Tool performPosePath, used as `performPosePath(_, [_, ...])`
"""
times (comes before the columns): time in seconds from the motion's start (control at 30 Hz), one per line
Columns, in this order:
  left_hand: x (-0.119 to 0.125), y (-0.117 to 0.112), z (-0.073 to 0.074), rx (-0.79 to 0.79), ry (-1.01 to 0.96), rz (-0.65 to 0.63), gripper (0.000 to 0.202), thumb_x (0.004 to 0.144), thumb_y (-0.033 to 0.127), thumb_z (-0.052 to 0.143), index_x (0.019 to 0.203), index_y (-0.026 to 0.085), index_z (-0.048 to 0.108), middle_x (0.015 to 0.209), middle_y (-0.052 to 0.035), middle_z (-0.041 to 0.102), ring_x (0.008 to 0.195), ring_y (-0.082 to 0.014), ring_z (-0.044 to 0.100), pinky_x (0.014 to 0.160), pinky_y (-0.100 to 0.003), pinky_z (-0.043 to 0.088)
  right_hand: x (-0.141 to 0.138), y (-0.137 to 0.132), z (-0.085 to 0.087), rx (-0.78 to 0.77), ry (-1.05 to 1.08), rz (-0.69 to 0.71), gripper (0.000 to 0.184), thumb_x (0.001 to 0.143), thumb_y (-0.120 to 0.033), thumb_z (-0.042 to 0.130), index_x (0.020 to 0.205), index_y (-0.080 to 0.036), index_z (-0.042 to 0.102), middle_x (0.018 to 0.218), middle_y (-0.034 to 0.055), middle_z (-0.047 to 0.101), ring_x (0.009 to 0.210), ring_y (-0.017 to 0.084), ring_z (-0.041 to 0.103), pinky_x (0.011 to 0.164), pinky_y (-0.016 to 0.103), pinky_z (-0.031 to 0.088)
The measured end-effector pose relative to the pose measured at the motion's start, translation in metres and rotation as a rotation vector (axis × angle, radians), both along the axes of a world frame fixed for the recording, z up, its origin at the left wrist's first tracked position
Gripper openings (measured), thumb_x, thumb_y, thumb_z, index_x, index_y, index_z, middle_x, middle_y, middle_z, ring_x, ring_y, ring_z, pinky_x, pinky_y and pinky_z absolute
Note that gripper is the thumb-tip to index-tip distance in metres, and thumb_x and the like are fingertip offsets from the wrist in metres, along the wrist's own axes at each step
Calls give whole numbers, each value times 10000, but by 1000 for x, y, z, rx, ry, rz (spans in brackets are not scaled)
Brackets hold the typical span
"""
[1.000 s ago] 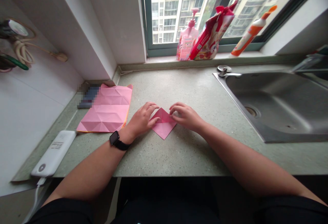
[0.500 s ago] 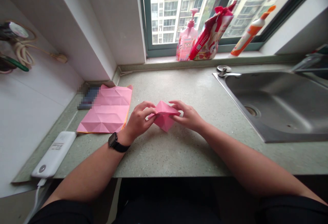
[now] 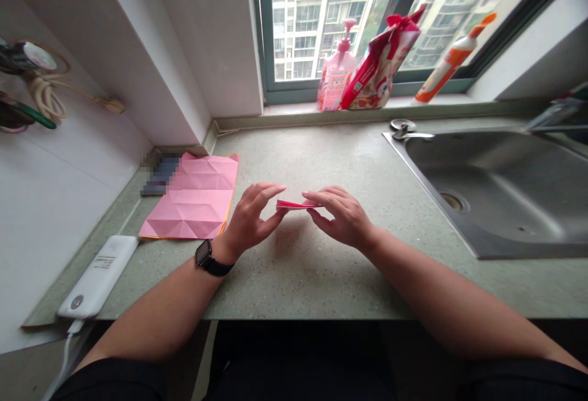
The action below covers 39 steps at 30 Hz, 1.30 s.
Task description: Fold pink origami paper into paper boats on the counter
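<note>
A small folded pink paper is held flat and edge-on a little above the green speckled counter. My left hand, with a black watch on its wrist, pinches the paper's left end between thumb and fingers. My right hand grips its right end the same way, fingers stretched over the top. Both hands hover near the middle of the counter.
A large creased pink sheet lies to the left, with a white power bank nearer the front edge. A steel sink fills the right. A pink pump bottle, red pouch and orange bottle stand on the windowsill.
The folded paper lay on the counter under both hands. It has been picked up, turned and now is held level and edge-on between the two hands.
</note>
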State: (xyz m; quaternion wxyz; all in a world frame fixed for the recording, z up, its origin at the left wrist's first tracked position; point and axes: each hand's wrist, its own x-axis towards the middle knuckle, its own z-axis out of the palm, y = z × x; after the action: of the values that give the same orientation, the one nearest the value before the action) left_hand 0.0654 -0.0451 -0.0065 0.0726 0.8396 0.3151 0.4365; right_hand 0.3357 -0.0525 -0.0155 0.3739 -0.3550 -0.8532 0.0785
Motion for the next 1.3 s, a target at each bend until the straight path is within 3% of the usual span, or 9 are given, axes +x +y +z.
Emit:
performPosePath(0.13, [-1,-1,3,38,19,-14,64,1053,216,702,1084,270,718,1059,-34,785,1040,-227,731,1076,-480,586,0,-4,1,6,19,6,560,1013,-245,648,1558,-358,575,1183,63,834,1086,316,759,1037,561,573])
performPosePath(0.33, [-4,1,6,-1,-190,19,89,1044,162,686,1026,249,692,1022,-30,748,972,-201,720,900,-376,611,9,5,3,10,78,-115,980,921,-404,824,1733,-333,280,1500,161,675,1418,447,604,1215,702,472])
performPosePath(0.47, [-3,6,3,-163,-344,1,88,1036,240,715,975,238,652,1023,-44,736,987,-204,726,945,-398,621,15,13,-2,-22,197,-116,1022,943,-374,810,1752,-321,187,1534,175,635,1451,414,594,1243,662,484])
performPosePath(0.63, [1,8,-2,-443,-468,-177,301,1013,451,787,929,218,617,1034,-70,731,993,-197,734,952,-385,640,9,13,-6,-135,303,-21,784,972,-365,768,1667,-305,410,1422,140,721,1353,333,688,1174,578,565])
performPosePath(0.77, [4,5,-2,-566,-460,-257,405,986,556,808,914,208,614,1004,-76,747,958,-197,741,932,-384,644,4,10,-1,-141,287,122,368,998,-394,768,1339,-265,721,1228,110,811,1155,284,777,1046,484,631])
performPosePath(0.9, [6,2,-2,-590,-403,-296,395,1006,552,787,921,202,624,999,-79,765,974,-205,753,951,-394,639,1,10,0,-149,254,208,157,1039,-369,722,1113,-254,798,1044,80,833,937,229,793,868,394,653])
performPosePath(1.03, [5,4,-7,-502,-278,-178,310,1034,496,767,1084,204,674,1137,-94,768,1099,-226,747,1051,-427,612,2,14,-7,-48,231,95,111,1030,-268,702,1060,-254,809,969,54,817,839,195,766,781,344,636])
performPosePath(1.17, [2,7,-12,-300,-181,-75,513,1011,465,799,1426,238,601,1399,-135,689,1325,-280,669,1148,-488,568,9,19,-15,23,162,-4,173,998,-189,695,1069,-276,827,1024,48,805,881,197,763,777,335,620])
performPosePath(1.3, [-1,7,-10,-141,-87,-81,347,1039,280,750,1374,250,664,1342,-110,718,1285,-265,676,1136,-477,560,15,23,-19,53,62,-85,252,954,-127,701,1099,-286,833,1060,50,792,903,214,757,770,351,602])
